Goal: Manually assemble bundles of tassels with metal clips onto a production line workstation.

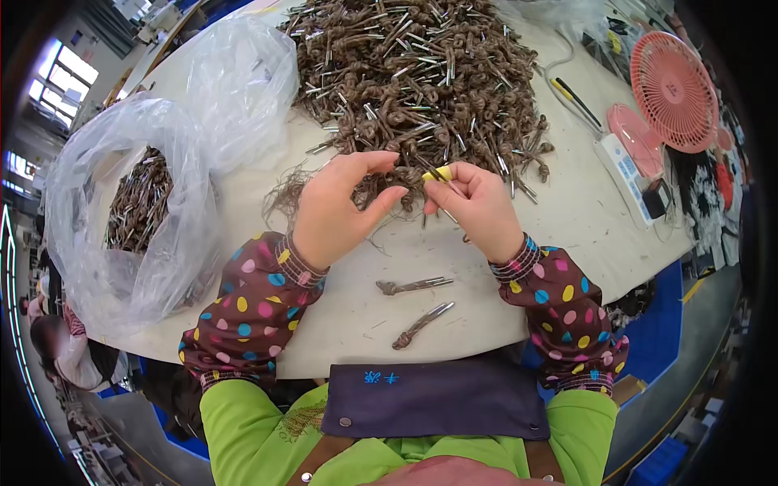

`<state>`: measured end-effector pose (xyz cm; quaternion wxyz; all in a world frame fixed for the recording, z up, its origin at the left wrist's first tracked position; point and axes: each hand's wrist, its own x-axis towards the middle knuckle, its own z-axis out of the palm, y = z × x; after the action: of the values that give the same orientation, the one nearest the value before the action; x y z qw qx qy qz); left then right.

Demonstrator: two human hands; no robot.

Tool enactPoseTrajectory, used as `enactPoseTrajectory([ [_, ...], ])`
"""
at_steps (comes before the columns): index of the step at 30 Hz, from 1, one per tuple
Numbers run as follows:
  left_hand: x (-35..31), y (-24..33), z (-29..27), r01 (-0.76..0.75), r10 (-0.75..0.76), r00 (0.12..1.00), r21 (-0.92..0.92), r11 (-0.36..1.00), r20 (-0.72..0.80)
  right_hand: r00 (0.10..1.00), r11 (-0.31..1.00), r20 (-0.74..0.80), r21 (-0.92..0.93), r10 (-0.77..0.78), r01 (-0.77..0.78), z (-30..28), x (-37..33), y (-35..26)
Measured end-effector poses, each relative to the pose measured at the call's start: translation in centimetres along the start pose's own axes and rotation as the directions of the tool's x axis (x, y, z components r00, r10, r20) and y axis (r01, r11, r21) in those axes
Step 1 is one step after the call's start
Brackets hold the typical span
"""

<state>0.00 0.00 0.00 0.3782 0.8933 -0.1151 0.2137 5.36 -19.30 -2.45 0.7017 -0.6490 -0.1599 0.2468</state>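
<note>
Over the near edge of a big heap of knotted brown cords with silver metal tips (pixel 413 69), my left hand (pixel 336 202) is open, thumb and forefinger apart with nothing between them. My right hand (pixel 482 206) is closed beside it, pinching a thin brown cord with a metal tip (pixel 451 217). A small yellow piece (pixel 438 173) shows at its fingertips; whether it is a finger cover or part of a tool I cannot tell. Two single knotted cords lie on the table between my forearms, an upper one (pixel 413 285) and a lower one (pixel 423 326).
A clear plastic bag (pixel 69 219) at the left holds more cords, with another clear bag (pixel 243 89) behind it. Loose brown threads (pixel 285 194) lie by my left hand. On the right are a yellow-and-black tool (pixel 577 104), a white power strip (pixel 628 182) and a pink fan (pixel 674 91).
</note>
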Motion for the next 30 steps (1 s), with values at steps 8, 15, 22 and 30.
enactPoseTrajectory([
  [8, -0.1, -1.1, 0.9, -0.145, 0.151, 0.979, 0.055, 0.988, -0.134, 0.979, 0.977, -0.116, -0.150, -0.168, 0.150, 1.6, -0.3, 0.3],
  [15, -0.2, -0.3, 0.6, 0.244, -0.254, 0.967, -0.386, 0.890, 0.026, 0.973, 0.965, -0.113, -0.196, -0.202, 0.177, 1.8, -0.6, 0.2],
  [22, 0.0, -1.0, 0.3, -0.232, 0.254, 0.965, 0.237, 0.943, -0.069, 0.989, 0.985, -0.046, -0.113, -0.139, 0.133, 1.6, -0.3, 0.5],
  [30, 0.3, -1.0, -0.2, -0.330, 0.364, 0.930, 0.306, 0.893, -0.058, 0.995, 0.995, 0.025, -0.021, -0.100, 0.101, 1.3, -0.4, 0.1],
])
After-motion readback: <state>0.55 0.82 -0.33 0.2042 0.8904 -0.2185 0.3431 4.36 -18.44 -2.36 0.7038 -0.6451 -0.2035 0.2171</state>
